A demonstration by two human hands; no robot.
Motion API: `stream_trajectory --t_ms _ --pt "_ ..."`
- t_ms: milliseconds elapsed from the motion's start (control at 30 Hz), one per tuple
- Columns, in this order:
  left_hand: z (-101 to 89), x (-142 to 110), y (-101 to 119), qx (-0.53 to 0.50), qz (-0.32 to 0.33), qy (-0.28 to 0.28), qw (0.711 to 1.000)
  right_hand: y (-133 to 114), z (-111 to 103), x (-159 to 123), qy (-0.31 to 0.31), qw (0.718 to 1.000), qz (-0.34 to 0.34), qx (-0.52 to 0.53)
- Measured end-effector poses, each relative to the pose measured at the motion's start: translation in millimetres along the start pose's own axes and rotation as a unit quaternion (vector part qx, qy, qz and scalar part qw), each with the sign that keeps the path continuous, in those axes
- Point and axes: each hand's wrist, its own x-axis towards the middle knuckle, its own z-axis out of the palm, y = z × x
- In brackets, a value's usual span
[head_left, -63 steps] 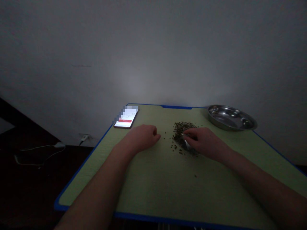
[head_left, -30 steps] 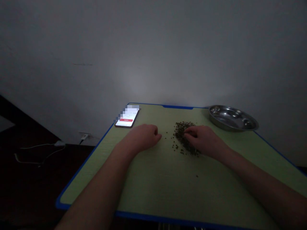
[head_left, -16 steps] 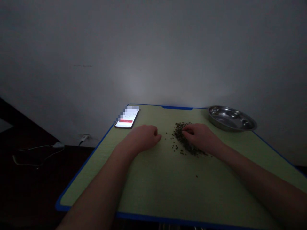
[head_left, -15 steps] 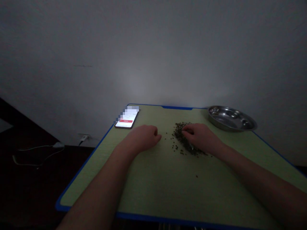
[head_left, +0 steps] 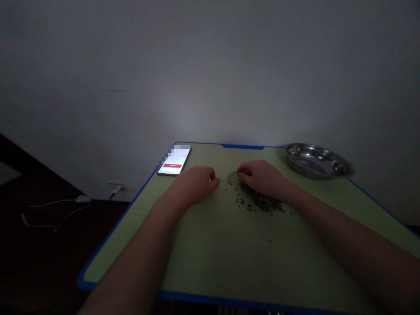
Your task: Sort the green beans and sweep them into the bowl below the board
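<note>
A heap of small dark grains (head_left: 267, 203), like seeds or beads, lies on the pale green tabletop (head_left: 223, 253). Over the heap's far left side is my right hand (head_left: 262, 175), its thumb and fingers pinched together. A faint pale curved streak (head_left: 232, 176) shows just left of those fingertips; what it is I cannot make out. My left hand (head_left: 195, 186) rests left of the heap, fingers curled in and thumb close to the index finger. A tiny pale spot shows within its curl, too small to name. A few loose grains lie between the hands.
A phone (head_left: 173, 162) with a lit screen lies at the far left of the table. At the far right stands a shallow metal bowl (head_left: 318, 164). Blue edging (head_left: 114, 238) rims the tabletop, and a wall rises behind. Cables (head_left: 82, 199) run low on the left.
My right hand has moved left and away from me across the heap. Beside its fingertips the pale streak now shows. My left hand has shifted only slightly.
</note>
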Motion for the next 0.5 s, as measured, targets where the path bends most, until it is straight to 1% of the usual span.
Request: stream_trajectory --t_ms 167,267,367,500 --pt "-0.1 1 -2 -0.002 -0.005 0.015 1.000 -3 4 15 -0.014 1.000 -0.022 0.005" --pt "0.1 2 -4 -0.001 -0.007 0.020 1.000 -4 6 21 -0.034 0.998 -0.048 0.018" --pt "-0.1 3 -5 -0.006 -0.011 0.024 1.000 -6 6 22 -0.058 0.995 -0.076 0.035" --pt "-0.5 4 -5 -0.007 -0.010 0.027 1.000 -8 3 15 -0.081 0.990 -0.102 0.050"
